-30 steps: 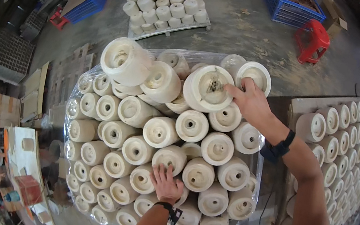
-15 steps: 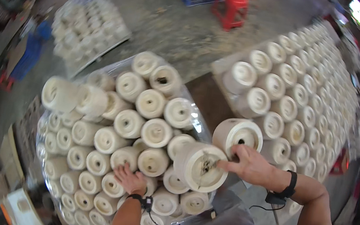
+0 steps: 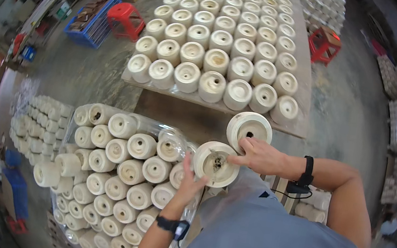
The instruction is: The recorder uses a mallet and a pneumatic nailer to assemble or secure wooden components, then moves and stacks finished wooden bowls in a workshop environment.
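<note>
Two thick cream-coloured cylinders with recessed round faces and dark centre holes hang from my right hand (image 3: 258, 156). Its fingers hook into the recesses of the farther cylinder (image 3: 237, 130) and the nearer cylinder (image 3: 202, 162). Dark debris lies around the nearer one's hole. My left hand (image 3: 191, 181) is beside the nearer cylinder, fingers stretched and apart, its thumb against the lower rim. Under and left of that hand is a plastic-wrapped stack of similar cylinders (image 3: 131, 171), many lying with their faces toward me.
Ahead, a broad board (image 3: 293, 106) carries upright cylinders in rows. Red stools (image 3: 125, 20) stand at either side of it, with a blue crate (image 3: 90, 19) at the left. Another pile of cylinders (image 3: 41, 124) stands beyond the wrapped stack.
My view has swung right, toward the board with rows. My left hand has left the stacked cylinders and come up to the nearer held cylinder. The right hand keeps both cylinders.
</note>
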`<act>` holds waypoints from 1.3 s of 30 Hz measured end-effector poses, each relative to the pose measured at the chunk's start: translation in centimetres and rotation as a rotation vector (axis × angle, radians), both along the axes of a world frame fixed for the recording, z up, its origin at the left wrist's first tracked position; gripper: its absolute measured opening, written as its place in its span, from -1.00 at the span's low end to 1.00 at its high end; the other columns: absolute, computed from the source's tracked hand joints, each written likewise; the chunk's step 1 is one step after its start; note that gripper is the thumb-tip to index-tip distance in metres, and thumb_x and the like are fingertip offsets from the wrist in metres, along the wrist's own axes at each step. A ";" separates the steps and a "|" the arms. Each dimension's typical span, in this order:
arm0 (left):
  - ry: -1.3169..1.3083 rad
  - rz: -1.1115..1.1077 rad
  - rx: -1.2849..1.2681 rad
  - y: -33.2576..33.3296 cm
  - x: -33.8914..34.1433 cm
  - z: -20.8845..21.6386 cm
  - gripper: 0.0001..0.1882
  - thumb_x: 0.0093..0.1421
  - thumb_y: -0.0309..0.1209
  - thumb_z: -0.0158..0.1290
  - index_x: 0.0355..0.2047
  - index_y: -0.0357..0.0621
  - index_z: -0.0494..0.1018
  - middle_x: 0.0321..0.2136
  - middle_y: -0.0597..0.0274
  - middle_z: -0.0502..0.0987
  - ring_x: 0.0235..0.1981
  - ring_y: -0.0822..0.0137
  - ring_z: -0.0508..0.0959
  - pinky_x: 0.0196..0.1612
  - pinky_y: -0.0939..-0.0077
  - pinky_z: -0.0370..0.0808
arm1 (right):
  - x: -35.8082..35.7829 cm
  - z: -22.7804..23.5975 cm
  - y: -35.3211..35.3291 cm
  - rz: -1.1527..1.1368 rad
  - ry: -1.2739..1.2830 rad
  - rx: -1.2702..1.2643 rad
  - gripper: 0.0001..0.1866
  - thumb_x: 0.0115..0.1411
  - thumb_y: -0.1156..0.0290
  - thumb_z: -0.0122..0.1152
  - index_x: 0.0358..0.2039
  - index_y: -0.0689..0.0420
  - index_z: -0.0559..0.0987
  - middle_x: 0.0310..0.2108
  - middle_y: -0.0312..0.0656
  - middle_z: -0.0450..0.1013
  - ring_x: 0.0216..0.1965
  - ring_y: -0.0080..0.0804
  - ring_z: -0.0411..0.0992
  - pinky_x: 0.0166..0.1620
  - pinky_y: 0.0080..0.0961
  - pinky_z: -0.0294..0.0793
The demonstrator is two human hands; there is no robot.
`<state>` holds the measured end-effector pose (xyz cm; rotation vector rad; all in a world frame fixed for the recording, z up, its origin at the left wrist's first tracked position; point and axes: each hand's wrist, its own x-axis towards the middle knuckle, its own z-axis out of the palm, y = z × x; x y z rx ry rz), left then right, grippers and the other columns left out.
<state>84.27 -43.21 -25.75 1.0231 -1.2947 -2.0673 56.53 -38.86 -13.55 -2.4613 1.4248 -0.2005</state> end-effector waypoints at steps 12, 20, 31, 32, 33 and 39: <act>0.196 -0.230 0.124 4.6 -7.7 2.8 -0.05 -0.10 -0.59 0.04 0.34 -0.19 -0.09 0.15 0.05 0.29 0.15 0.18 0.35 0.20 0.33 0.31 | -7.9 1.4 16.0 -1.034 -0.629 0.120 -0.19 0.06 0.53 0.26 0.31 0.14 0.13 0.01 0.05 0.34 0.01 -0.18 0.40 0.09 -0.33 0.38; -0.243 -0.058 0.470 3.7 -6.8 1.0 -0.32 0.00 -0.29 0.02 0.16 -0.22 0.21 0.08 -0.02 0.34 0.09 0.07 0.39 0.05 -0.02 0.44 | -17.5 -1.3 24.7 -1.143 -2.020 0.343 -0.54 0.29 0.29 0.12 0.12 0.29 0.40 -0.02 -0.14 0.48 0.02 -0.38 0.44 0.16 -0.40 0.36; -0.375 -0.013 0.421 4.4 -11.5 4.5 -0.29 0.07 -0.10 -0.01 0.20 -0.14 0.18 0.12 0.00 0.30 0.10 0.03 0.36 -0.04 -0.05 0.44 | -19.2 -7.3 26.4 -1.062 -2.877 0.003 -0.62 0.34 0.33 0.02 0.07 0.29 0.39 0.06 -0.07 0.40 0.08 -0.29 0.39 0.21 -0.26 0.34; -0.334 -0.052 0.423 4.4 -11.9 4.7 -0.29 0.07 -0.09 -0.01 0.21 -0.14 0.18 0.13 0.00 0.29 0.11 0.03 0.35 -0.02 -0.05 0.44 | -19.3 -7.4 26.4 -1.089 -2.886 0.029 -0.62 0.34 0.33 0.02 0.07 0.29 0.39 0.06 -0.07 0.40 0.08 -0.29 0.39 0.21 -0.26 0.34; -0.371 -0.020 0.419 4.5 -12.2 4.8 -0.29 0.07 -0.09 -0.01 0.21 -0.14 0.18 0.13 0.00 0.29 0.11 0.03 0.35 -0.02 -0.05 0.44 | -19.4 -7.6 26.4 -1.058 -2.927 0.018 -0.62 0.34 0.34 0.02 0.08 0.29 0.38 0.07 -0.06 0.39 0.08 -0.29 0.38 0.22 -0.25 0.34; -0.375 0.001 0.393 5.2 -12.8 5.6 -0.29 0.08 -0.12 0.00 0.21 -0.14 0.17 0.14 0.01 0.27 0.13 0.01 0.32 0.01 -0.13 0.43 | -19.3 -7.7 26.4 -0.991 -2.999 0.022 -0.63 0.35 0.37 -0.04 0.09 0.32 0.37 0.09 -0.05 0.37 0.12 -0.25 0.36 0.24 -0.22 0.32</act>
